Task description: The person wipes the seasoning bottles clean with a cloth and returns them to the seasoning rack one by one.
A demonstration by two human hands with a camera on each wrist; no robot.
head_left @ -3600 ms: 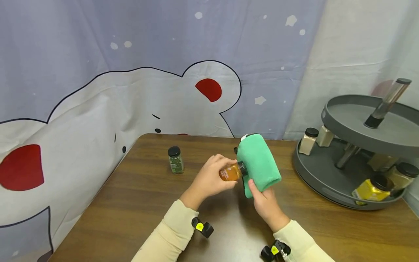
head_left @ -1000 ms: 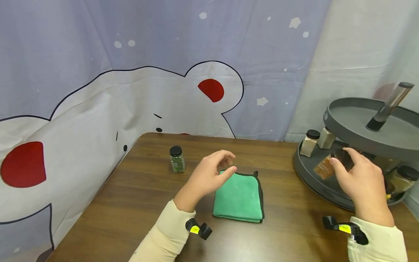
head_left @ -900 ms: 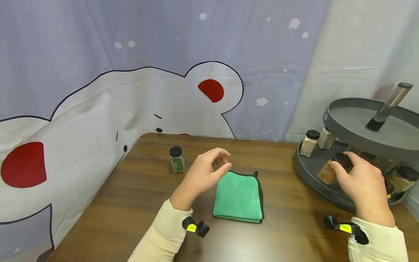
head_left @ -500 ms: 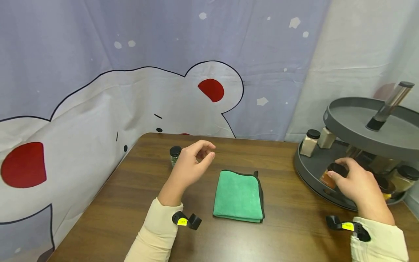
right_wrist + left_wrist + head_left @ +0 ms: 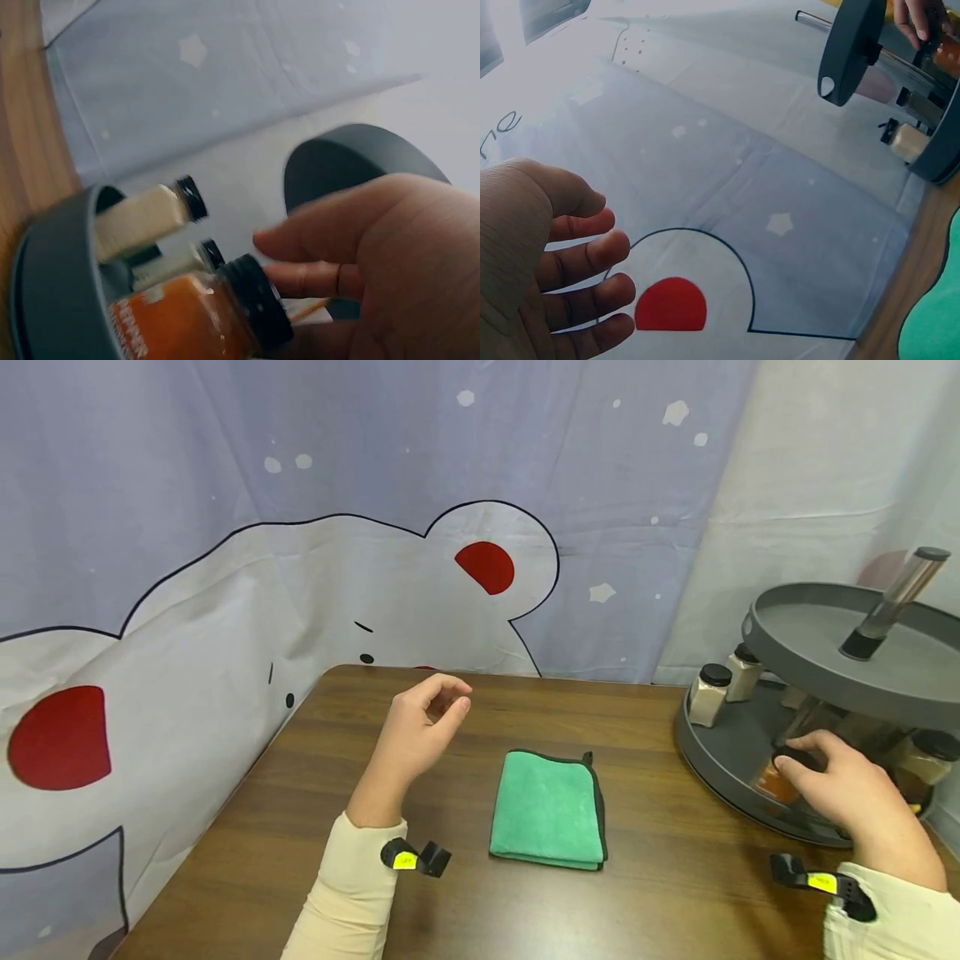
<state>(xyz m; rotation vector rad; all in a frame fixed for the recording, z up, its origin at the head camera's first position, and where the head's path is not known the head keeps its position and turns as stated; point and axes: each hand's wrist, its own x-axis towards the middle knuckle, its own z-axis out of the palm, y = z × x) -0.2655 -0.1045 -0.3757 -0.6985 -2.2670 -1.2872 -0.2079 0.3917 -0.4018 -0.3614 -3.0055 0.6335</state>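
Observation:
My right hand holds a spice jar with orange contents by its black lid, thumb and fingers about the lid. The jar stands on the lower tier of a grey two-tier turntable, close to its near rim. In the right wrist view, the orange jar sits behind the tier's wall, tilted by the camera's angle. My left hand hovers above the table with loosely curled fingers and nothing in it. A folded green cloth with black edging lies between the hands.
Two pale spice jars with black lids stand at the turntable's left side. Another jar is partly hidden at the right. The upper tier overhangs them, with a metal post rising through it. A printed curtain hangs behind.
The cloth was laid down and the orange jar passed to my right hand, then lowered onto the tier. The turntable has turned slightly. My left hand moved left, now covering the green jar.

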